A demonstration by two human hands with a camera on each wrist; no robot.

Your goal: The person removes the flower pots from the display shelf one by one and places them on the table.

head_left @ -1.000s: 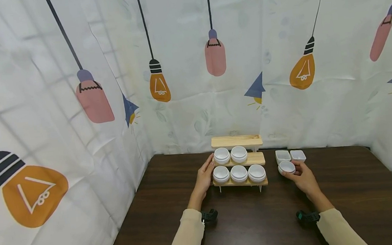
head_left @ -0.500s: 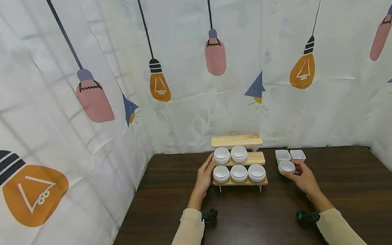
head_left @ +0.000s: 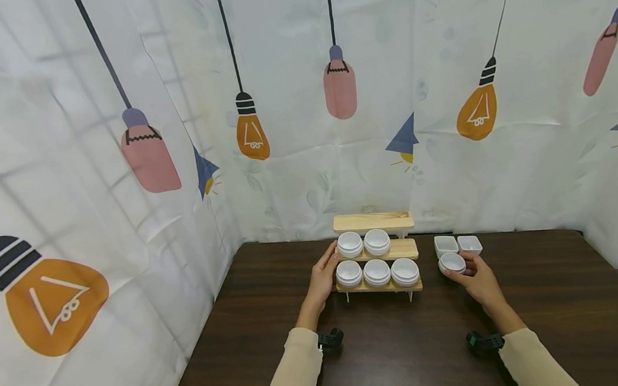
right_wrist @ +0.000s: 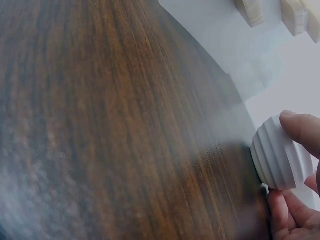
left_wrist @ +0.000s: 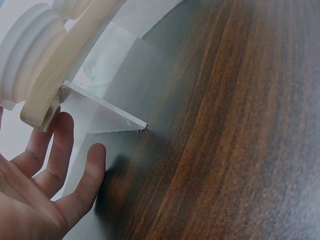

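Observation:
My left hand holds the left end of a tiered wooden rack, its fingertips at the middle shelf in the head view. In the left wrist view, curled fingers reach to the wooden shelf, above a clear plastic leg; the thumb is hidden. Right of the rack, my right hand pinches a round, ribbed white cup between thumb and fingers. The right wrist view shows this ribbed cup low over the table, thumb on its upper side.
Several round white cups stand on the lower and middle shelves; the top shelf is bare wood. Two square white dishes sit behind the held cup. A dark wooden table runs back to a printed curtain.

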